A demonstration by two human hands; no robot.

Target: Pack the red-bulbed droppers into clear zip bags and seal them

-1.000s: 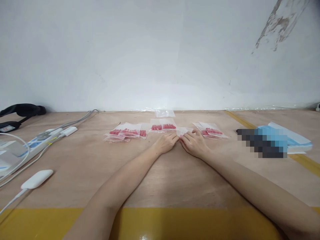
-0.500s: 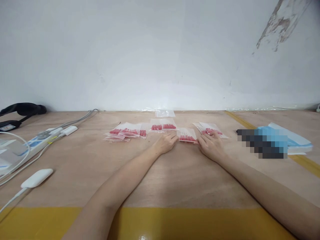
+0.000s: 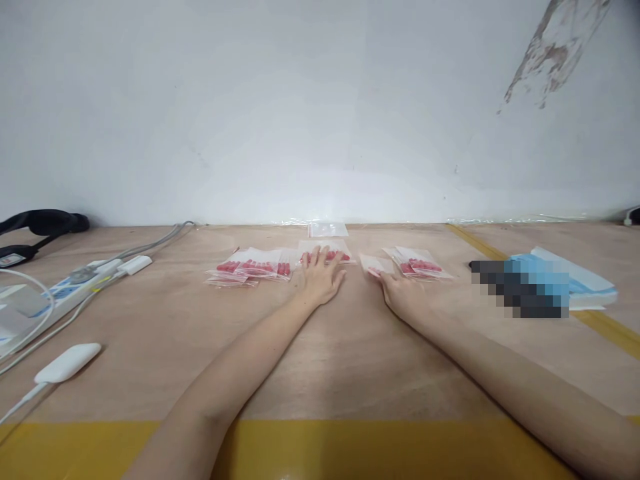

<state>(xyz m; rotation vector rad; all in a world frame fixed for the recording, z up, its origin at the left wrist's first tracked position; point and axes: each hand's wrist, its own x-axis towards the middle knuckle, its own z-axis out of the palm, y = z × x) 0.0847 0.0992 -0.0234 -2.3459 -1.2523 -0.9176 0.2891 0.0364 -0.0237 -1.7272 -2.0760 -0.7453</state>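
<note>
Small clear plastic bags with red capsule-like pieces lie in a row across the wooden table. My left hand (image 3: 323, 277) is open, its fingers spread over the middle bags (image 3: 341, 248) and covering part of them. Just to the right, my right hand (image 3: 403, 293) is closed on the lower edge of a single small bag (image 3: 371, 264). Most of the red pieces in that bag are hidden by the fingers. Beyond the right hand lie overlapping bags (image 3: 423, 261), and a larger overlapping pile of bags (image 3: 255, 263) is left of my left hand.
An empty-looking clear bag (image 3: 329, 230) lies by the wall. On the left are a power strip (image 3: 70, 287) with cables, a white plug-like device (image 3: 67, 362) and black headphones (image 3: 43, 220). A blue-and-white pack (image 3: 583, 280), partly pixelated, rests at the right.
My left hand has spread its fingers and moved forward and left onto the middle bags. My right hand has shifted left and taken hold of the single bag, which now looks tilted.
</note>
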